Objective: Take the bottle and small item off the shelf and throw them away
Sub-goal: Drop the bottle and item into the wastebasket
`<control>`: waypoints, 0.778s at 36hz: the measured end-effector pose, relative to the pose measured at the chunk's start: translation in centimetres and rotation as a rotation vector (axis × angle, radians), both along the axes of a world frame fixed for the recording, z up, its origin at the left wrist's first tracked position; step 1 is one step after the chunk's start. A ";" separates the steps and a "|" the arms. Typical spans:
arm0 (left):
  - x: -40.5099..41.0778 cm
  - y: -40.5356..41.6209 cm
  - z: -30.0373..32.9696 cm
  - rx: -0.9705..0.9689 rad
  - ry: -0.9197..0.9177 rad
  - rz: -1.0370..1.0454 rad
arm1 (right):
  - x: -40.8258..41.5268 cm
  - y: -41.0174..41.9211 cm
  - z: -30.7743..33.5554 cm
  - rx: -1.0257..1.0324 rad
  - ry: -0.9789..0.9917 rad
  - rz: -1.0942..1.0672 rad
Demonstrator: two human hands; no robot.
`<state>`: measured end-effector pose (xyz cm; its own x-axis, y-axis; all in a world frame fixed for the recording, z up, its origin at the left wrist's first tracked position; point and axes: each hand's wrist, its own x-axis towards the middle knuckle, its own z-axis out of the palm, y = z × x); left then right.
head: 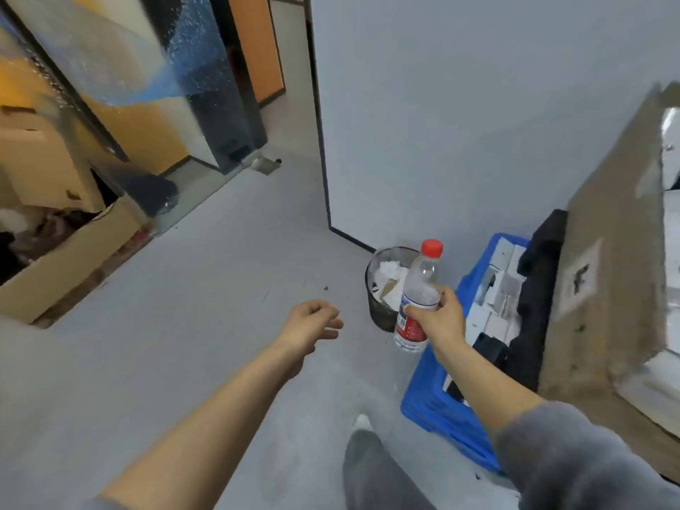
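The right hand (436,318) grips a red-capped water bottle (417,300) (upright) at the wastebasket's (379,311) three o'clock; the left hand (312,322) hangs loosely curled, empty.

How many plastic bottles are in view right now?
1. The bottle, clear with a red cap, is upright in the right hand, in front of the waste bin. The left hand looks loosely curled, contents unclear. Others may be hidden in the bin or boxes.

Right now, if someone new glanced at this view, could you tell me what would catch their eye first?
Probably the clear bottle with its red cap, gripped upright in the right hand just in front of the mesh waste bin by the wall. Next, the bright blue crate of white boxes on the floor to its right, and the left hand loosely curled.
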<state>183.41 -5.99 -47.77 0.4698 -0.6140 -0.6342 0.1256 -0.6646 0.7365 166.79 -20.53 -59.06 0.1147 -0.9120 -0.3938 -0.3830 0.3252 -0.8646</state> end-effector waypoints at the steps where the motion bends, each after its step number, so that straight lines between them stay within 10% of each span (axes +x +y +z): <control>1: 1.2 -2.3 -1.0 0.007 0.009 -0.017 | 0.7 -1.7 -1.1 0.009 0.023 -0.029; 28: 14.8 -34.1 -28.8 0.107 0.225 -0.187 | 13.8 -25.3 -30.1 0.277 0.248 -0.381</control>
<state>198.21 -40.10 -76.57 0.1953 -0.6006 -0.7753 0.1460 -0.7639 0.6286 180.62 -45.80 -89.18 -0.3314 -0.7288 -0.5992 -0.3751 0.6845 -0.6251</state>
